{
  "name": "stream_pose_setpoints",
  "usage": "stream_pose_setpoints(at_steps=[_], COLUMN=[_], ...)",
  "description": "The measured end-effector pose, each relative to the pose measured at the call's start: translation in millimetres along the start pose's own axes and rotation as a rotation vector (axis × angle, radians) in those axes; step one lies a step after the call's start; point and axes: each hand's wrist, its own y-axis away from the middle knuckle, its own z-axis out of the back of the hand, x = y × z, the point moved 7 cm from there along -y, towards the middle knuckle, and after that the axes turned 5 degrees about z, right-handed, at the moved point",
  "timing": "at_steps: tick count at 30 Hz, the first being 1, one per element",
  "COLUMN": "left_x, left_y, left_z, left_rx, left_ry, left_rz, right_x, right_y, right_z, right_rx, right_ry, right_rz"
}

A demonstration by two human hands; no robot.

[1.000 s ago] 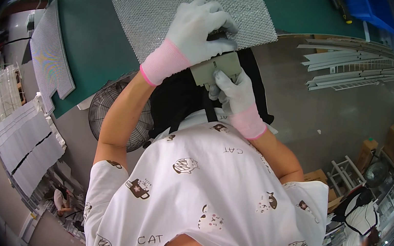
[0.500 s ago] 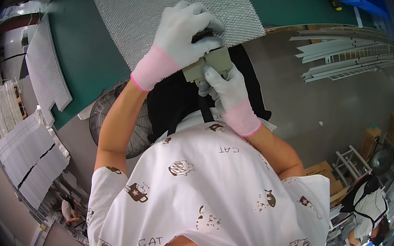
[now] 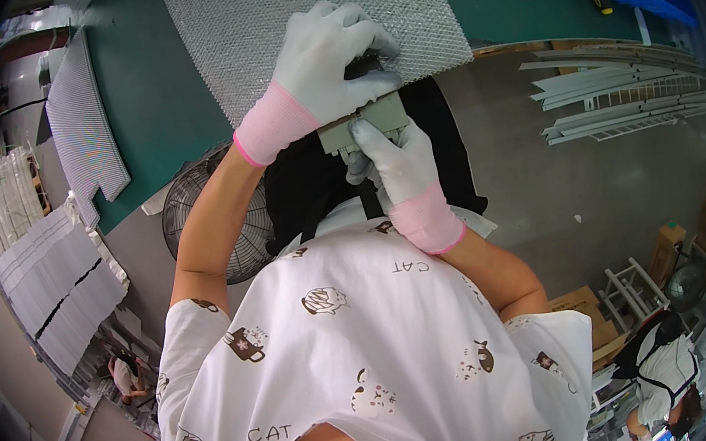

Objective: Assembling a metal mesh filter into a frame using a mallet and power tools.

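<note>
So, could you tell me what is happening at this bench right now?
A person in white gloves with pink cuffs holds a small grey-green flat piece at the near edge of a silvery metal mesh sheet lying on the green worktable. The left hand closes its grip over the piece from above; the right hand supports it from below.

bright even indoor light, soft shadows, sharp centre, bent edges (dark fisheye rim)

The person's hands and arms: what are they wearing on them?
Both the left hand and the right hand wear thin pale grey-white knit gloves with pink ribbed cuffs at the wrist. The forearms are uncovered; short white sleeves with small cartoon prints end above the elbows.
</note>
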Motion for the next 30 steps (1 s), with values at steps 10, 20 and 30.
stream_pose_setpoints(at_steps=[10,20,30], left_x=[-1,8,9], left_y=[0,2,19], left_z=[1,13,-1], left_rx=[-0.016,0.067,0.058], left_ry=[-0.001,0.354,-0.594], left_rz=[-0.018,0.071,0.060], right_x=[-6,14,-2], right_y=[-14,-25,5], right_z=[7,-3,33], right_rx=[0.098,0.160,0.059], right_ry=[-0.040,0.088,0.087], right_rz=[0.046,0.014,-0.061])
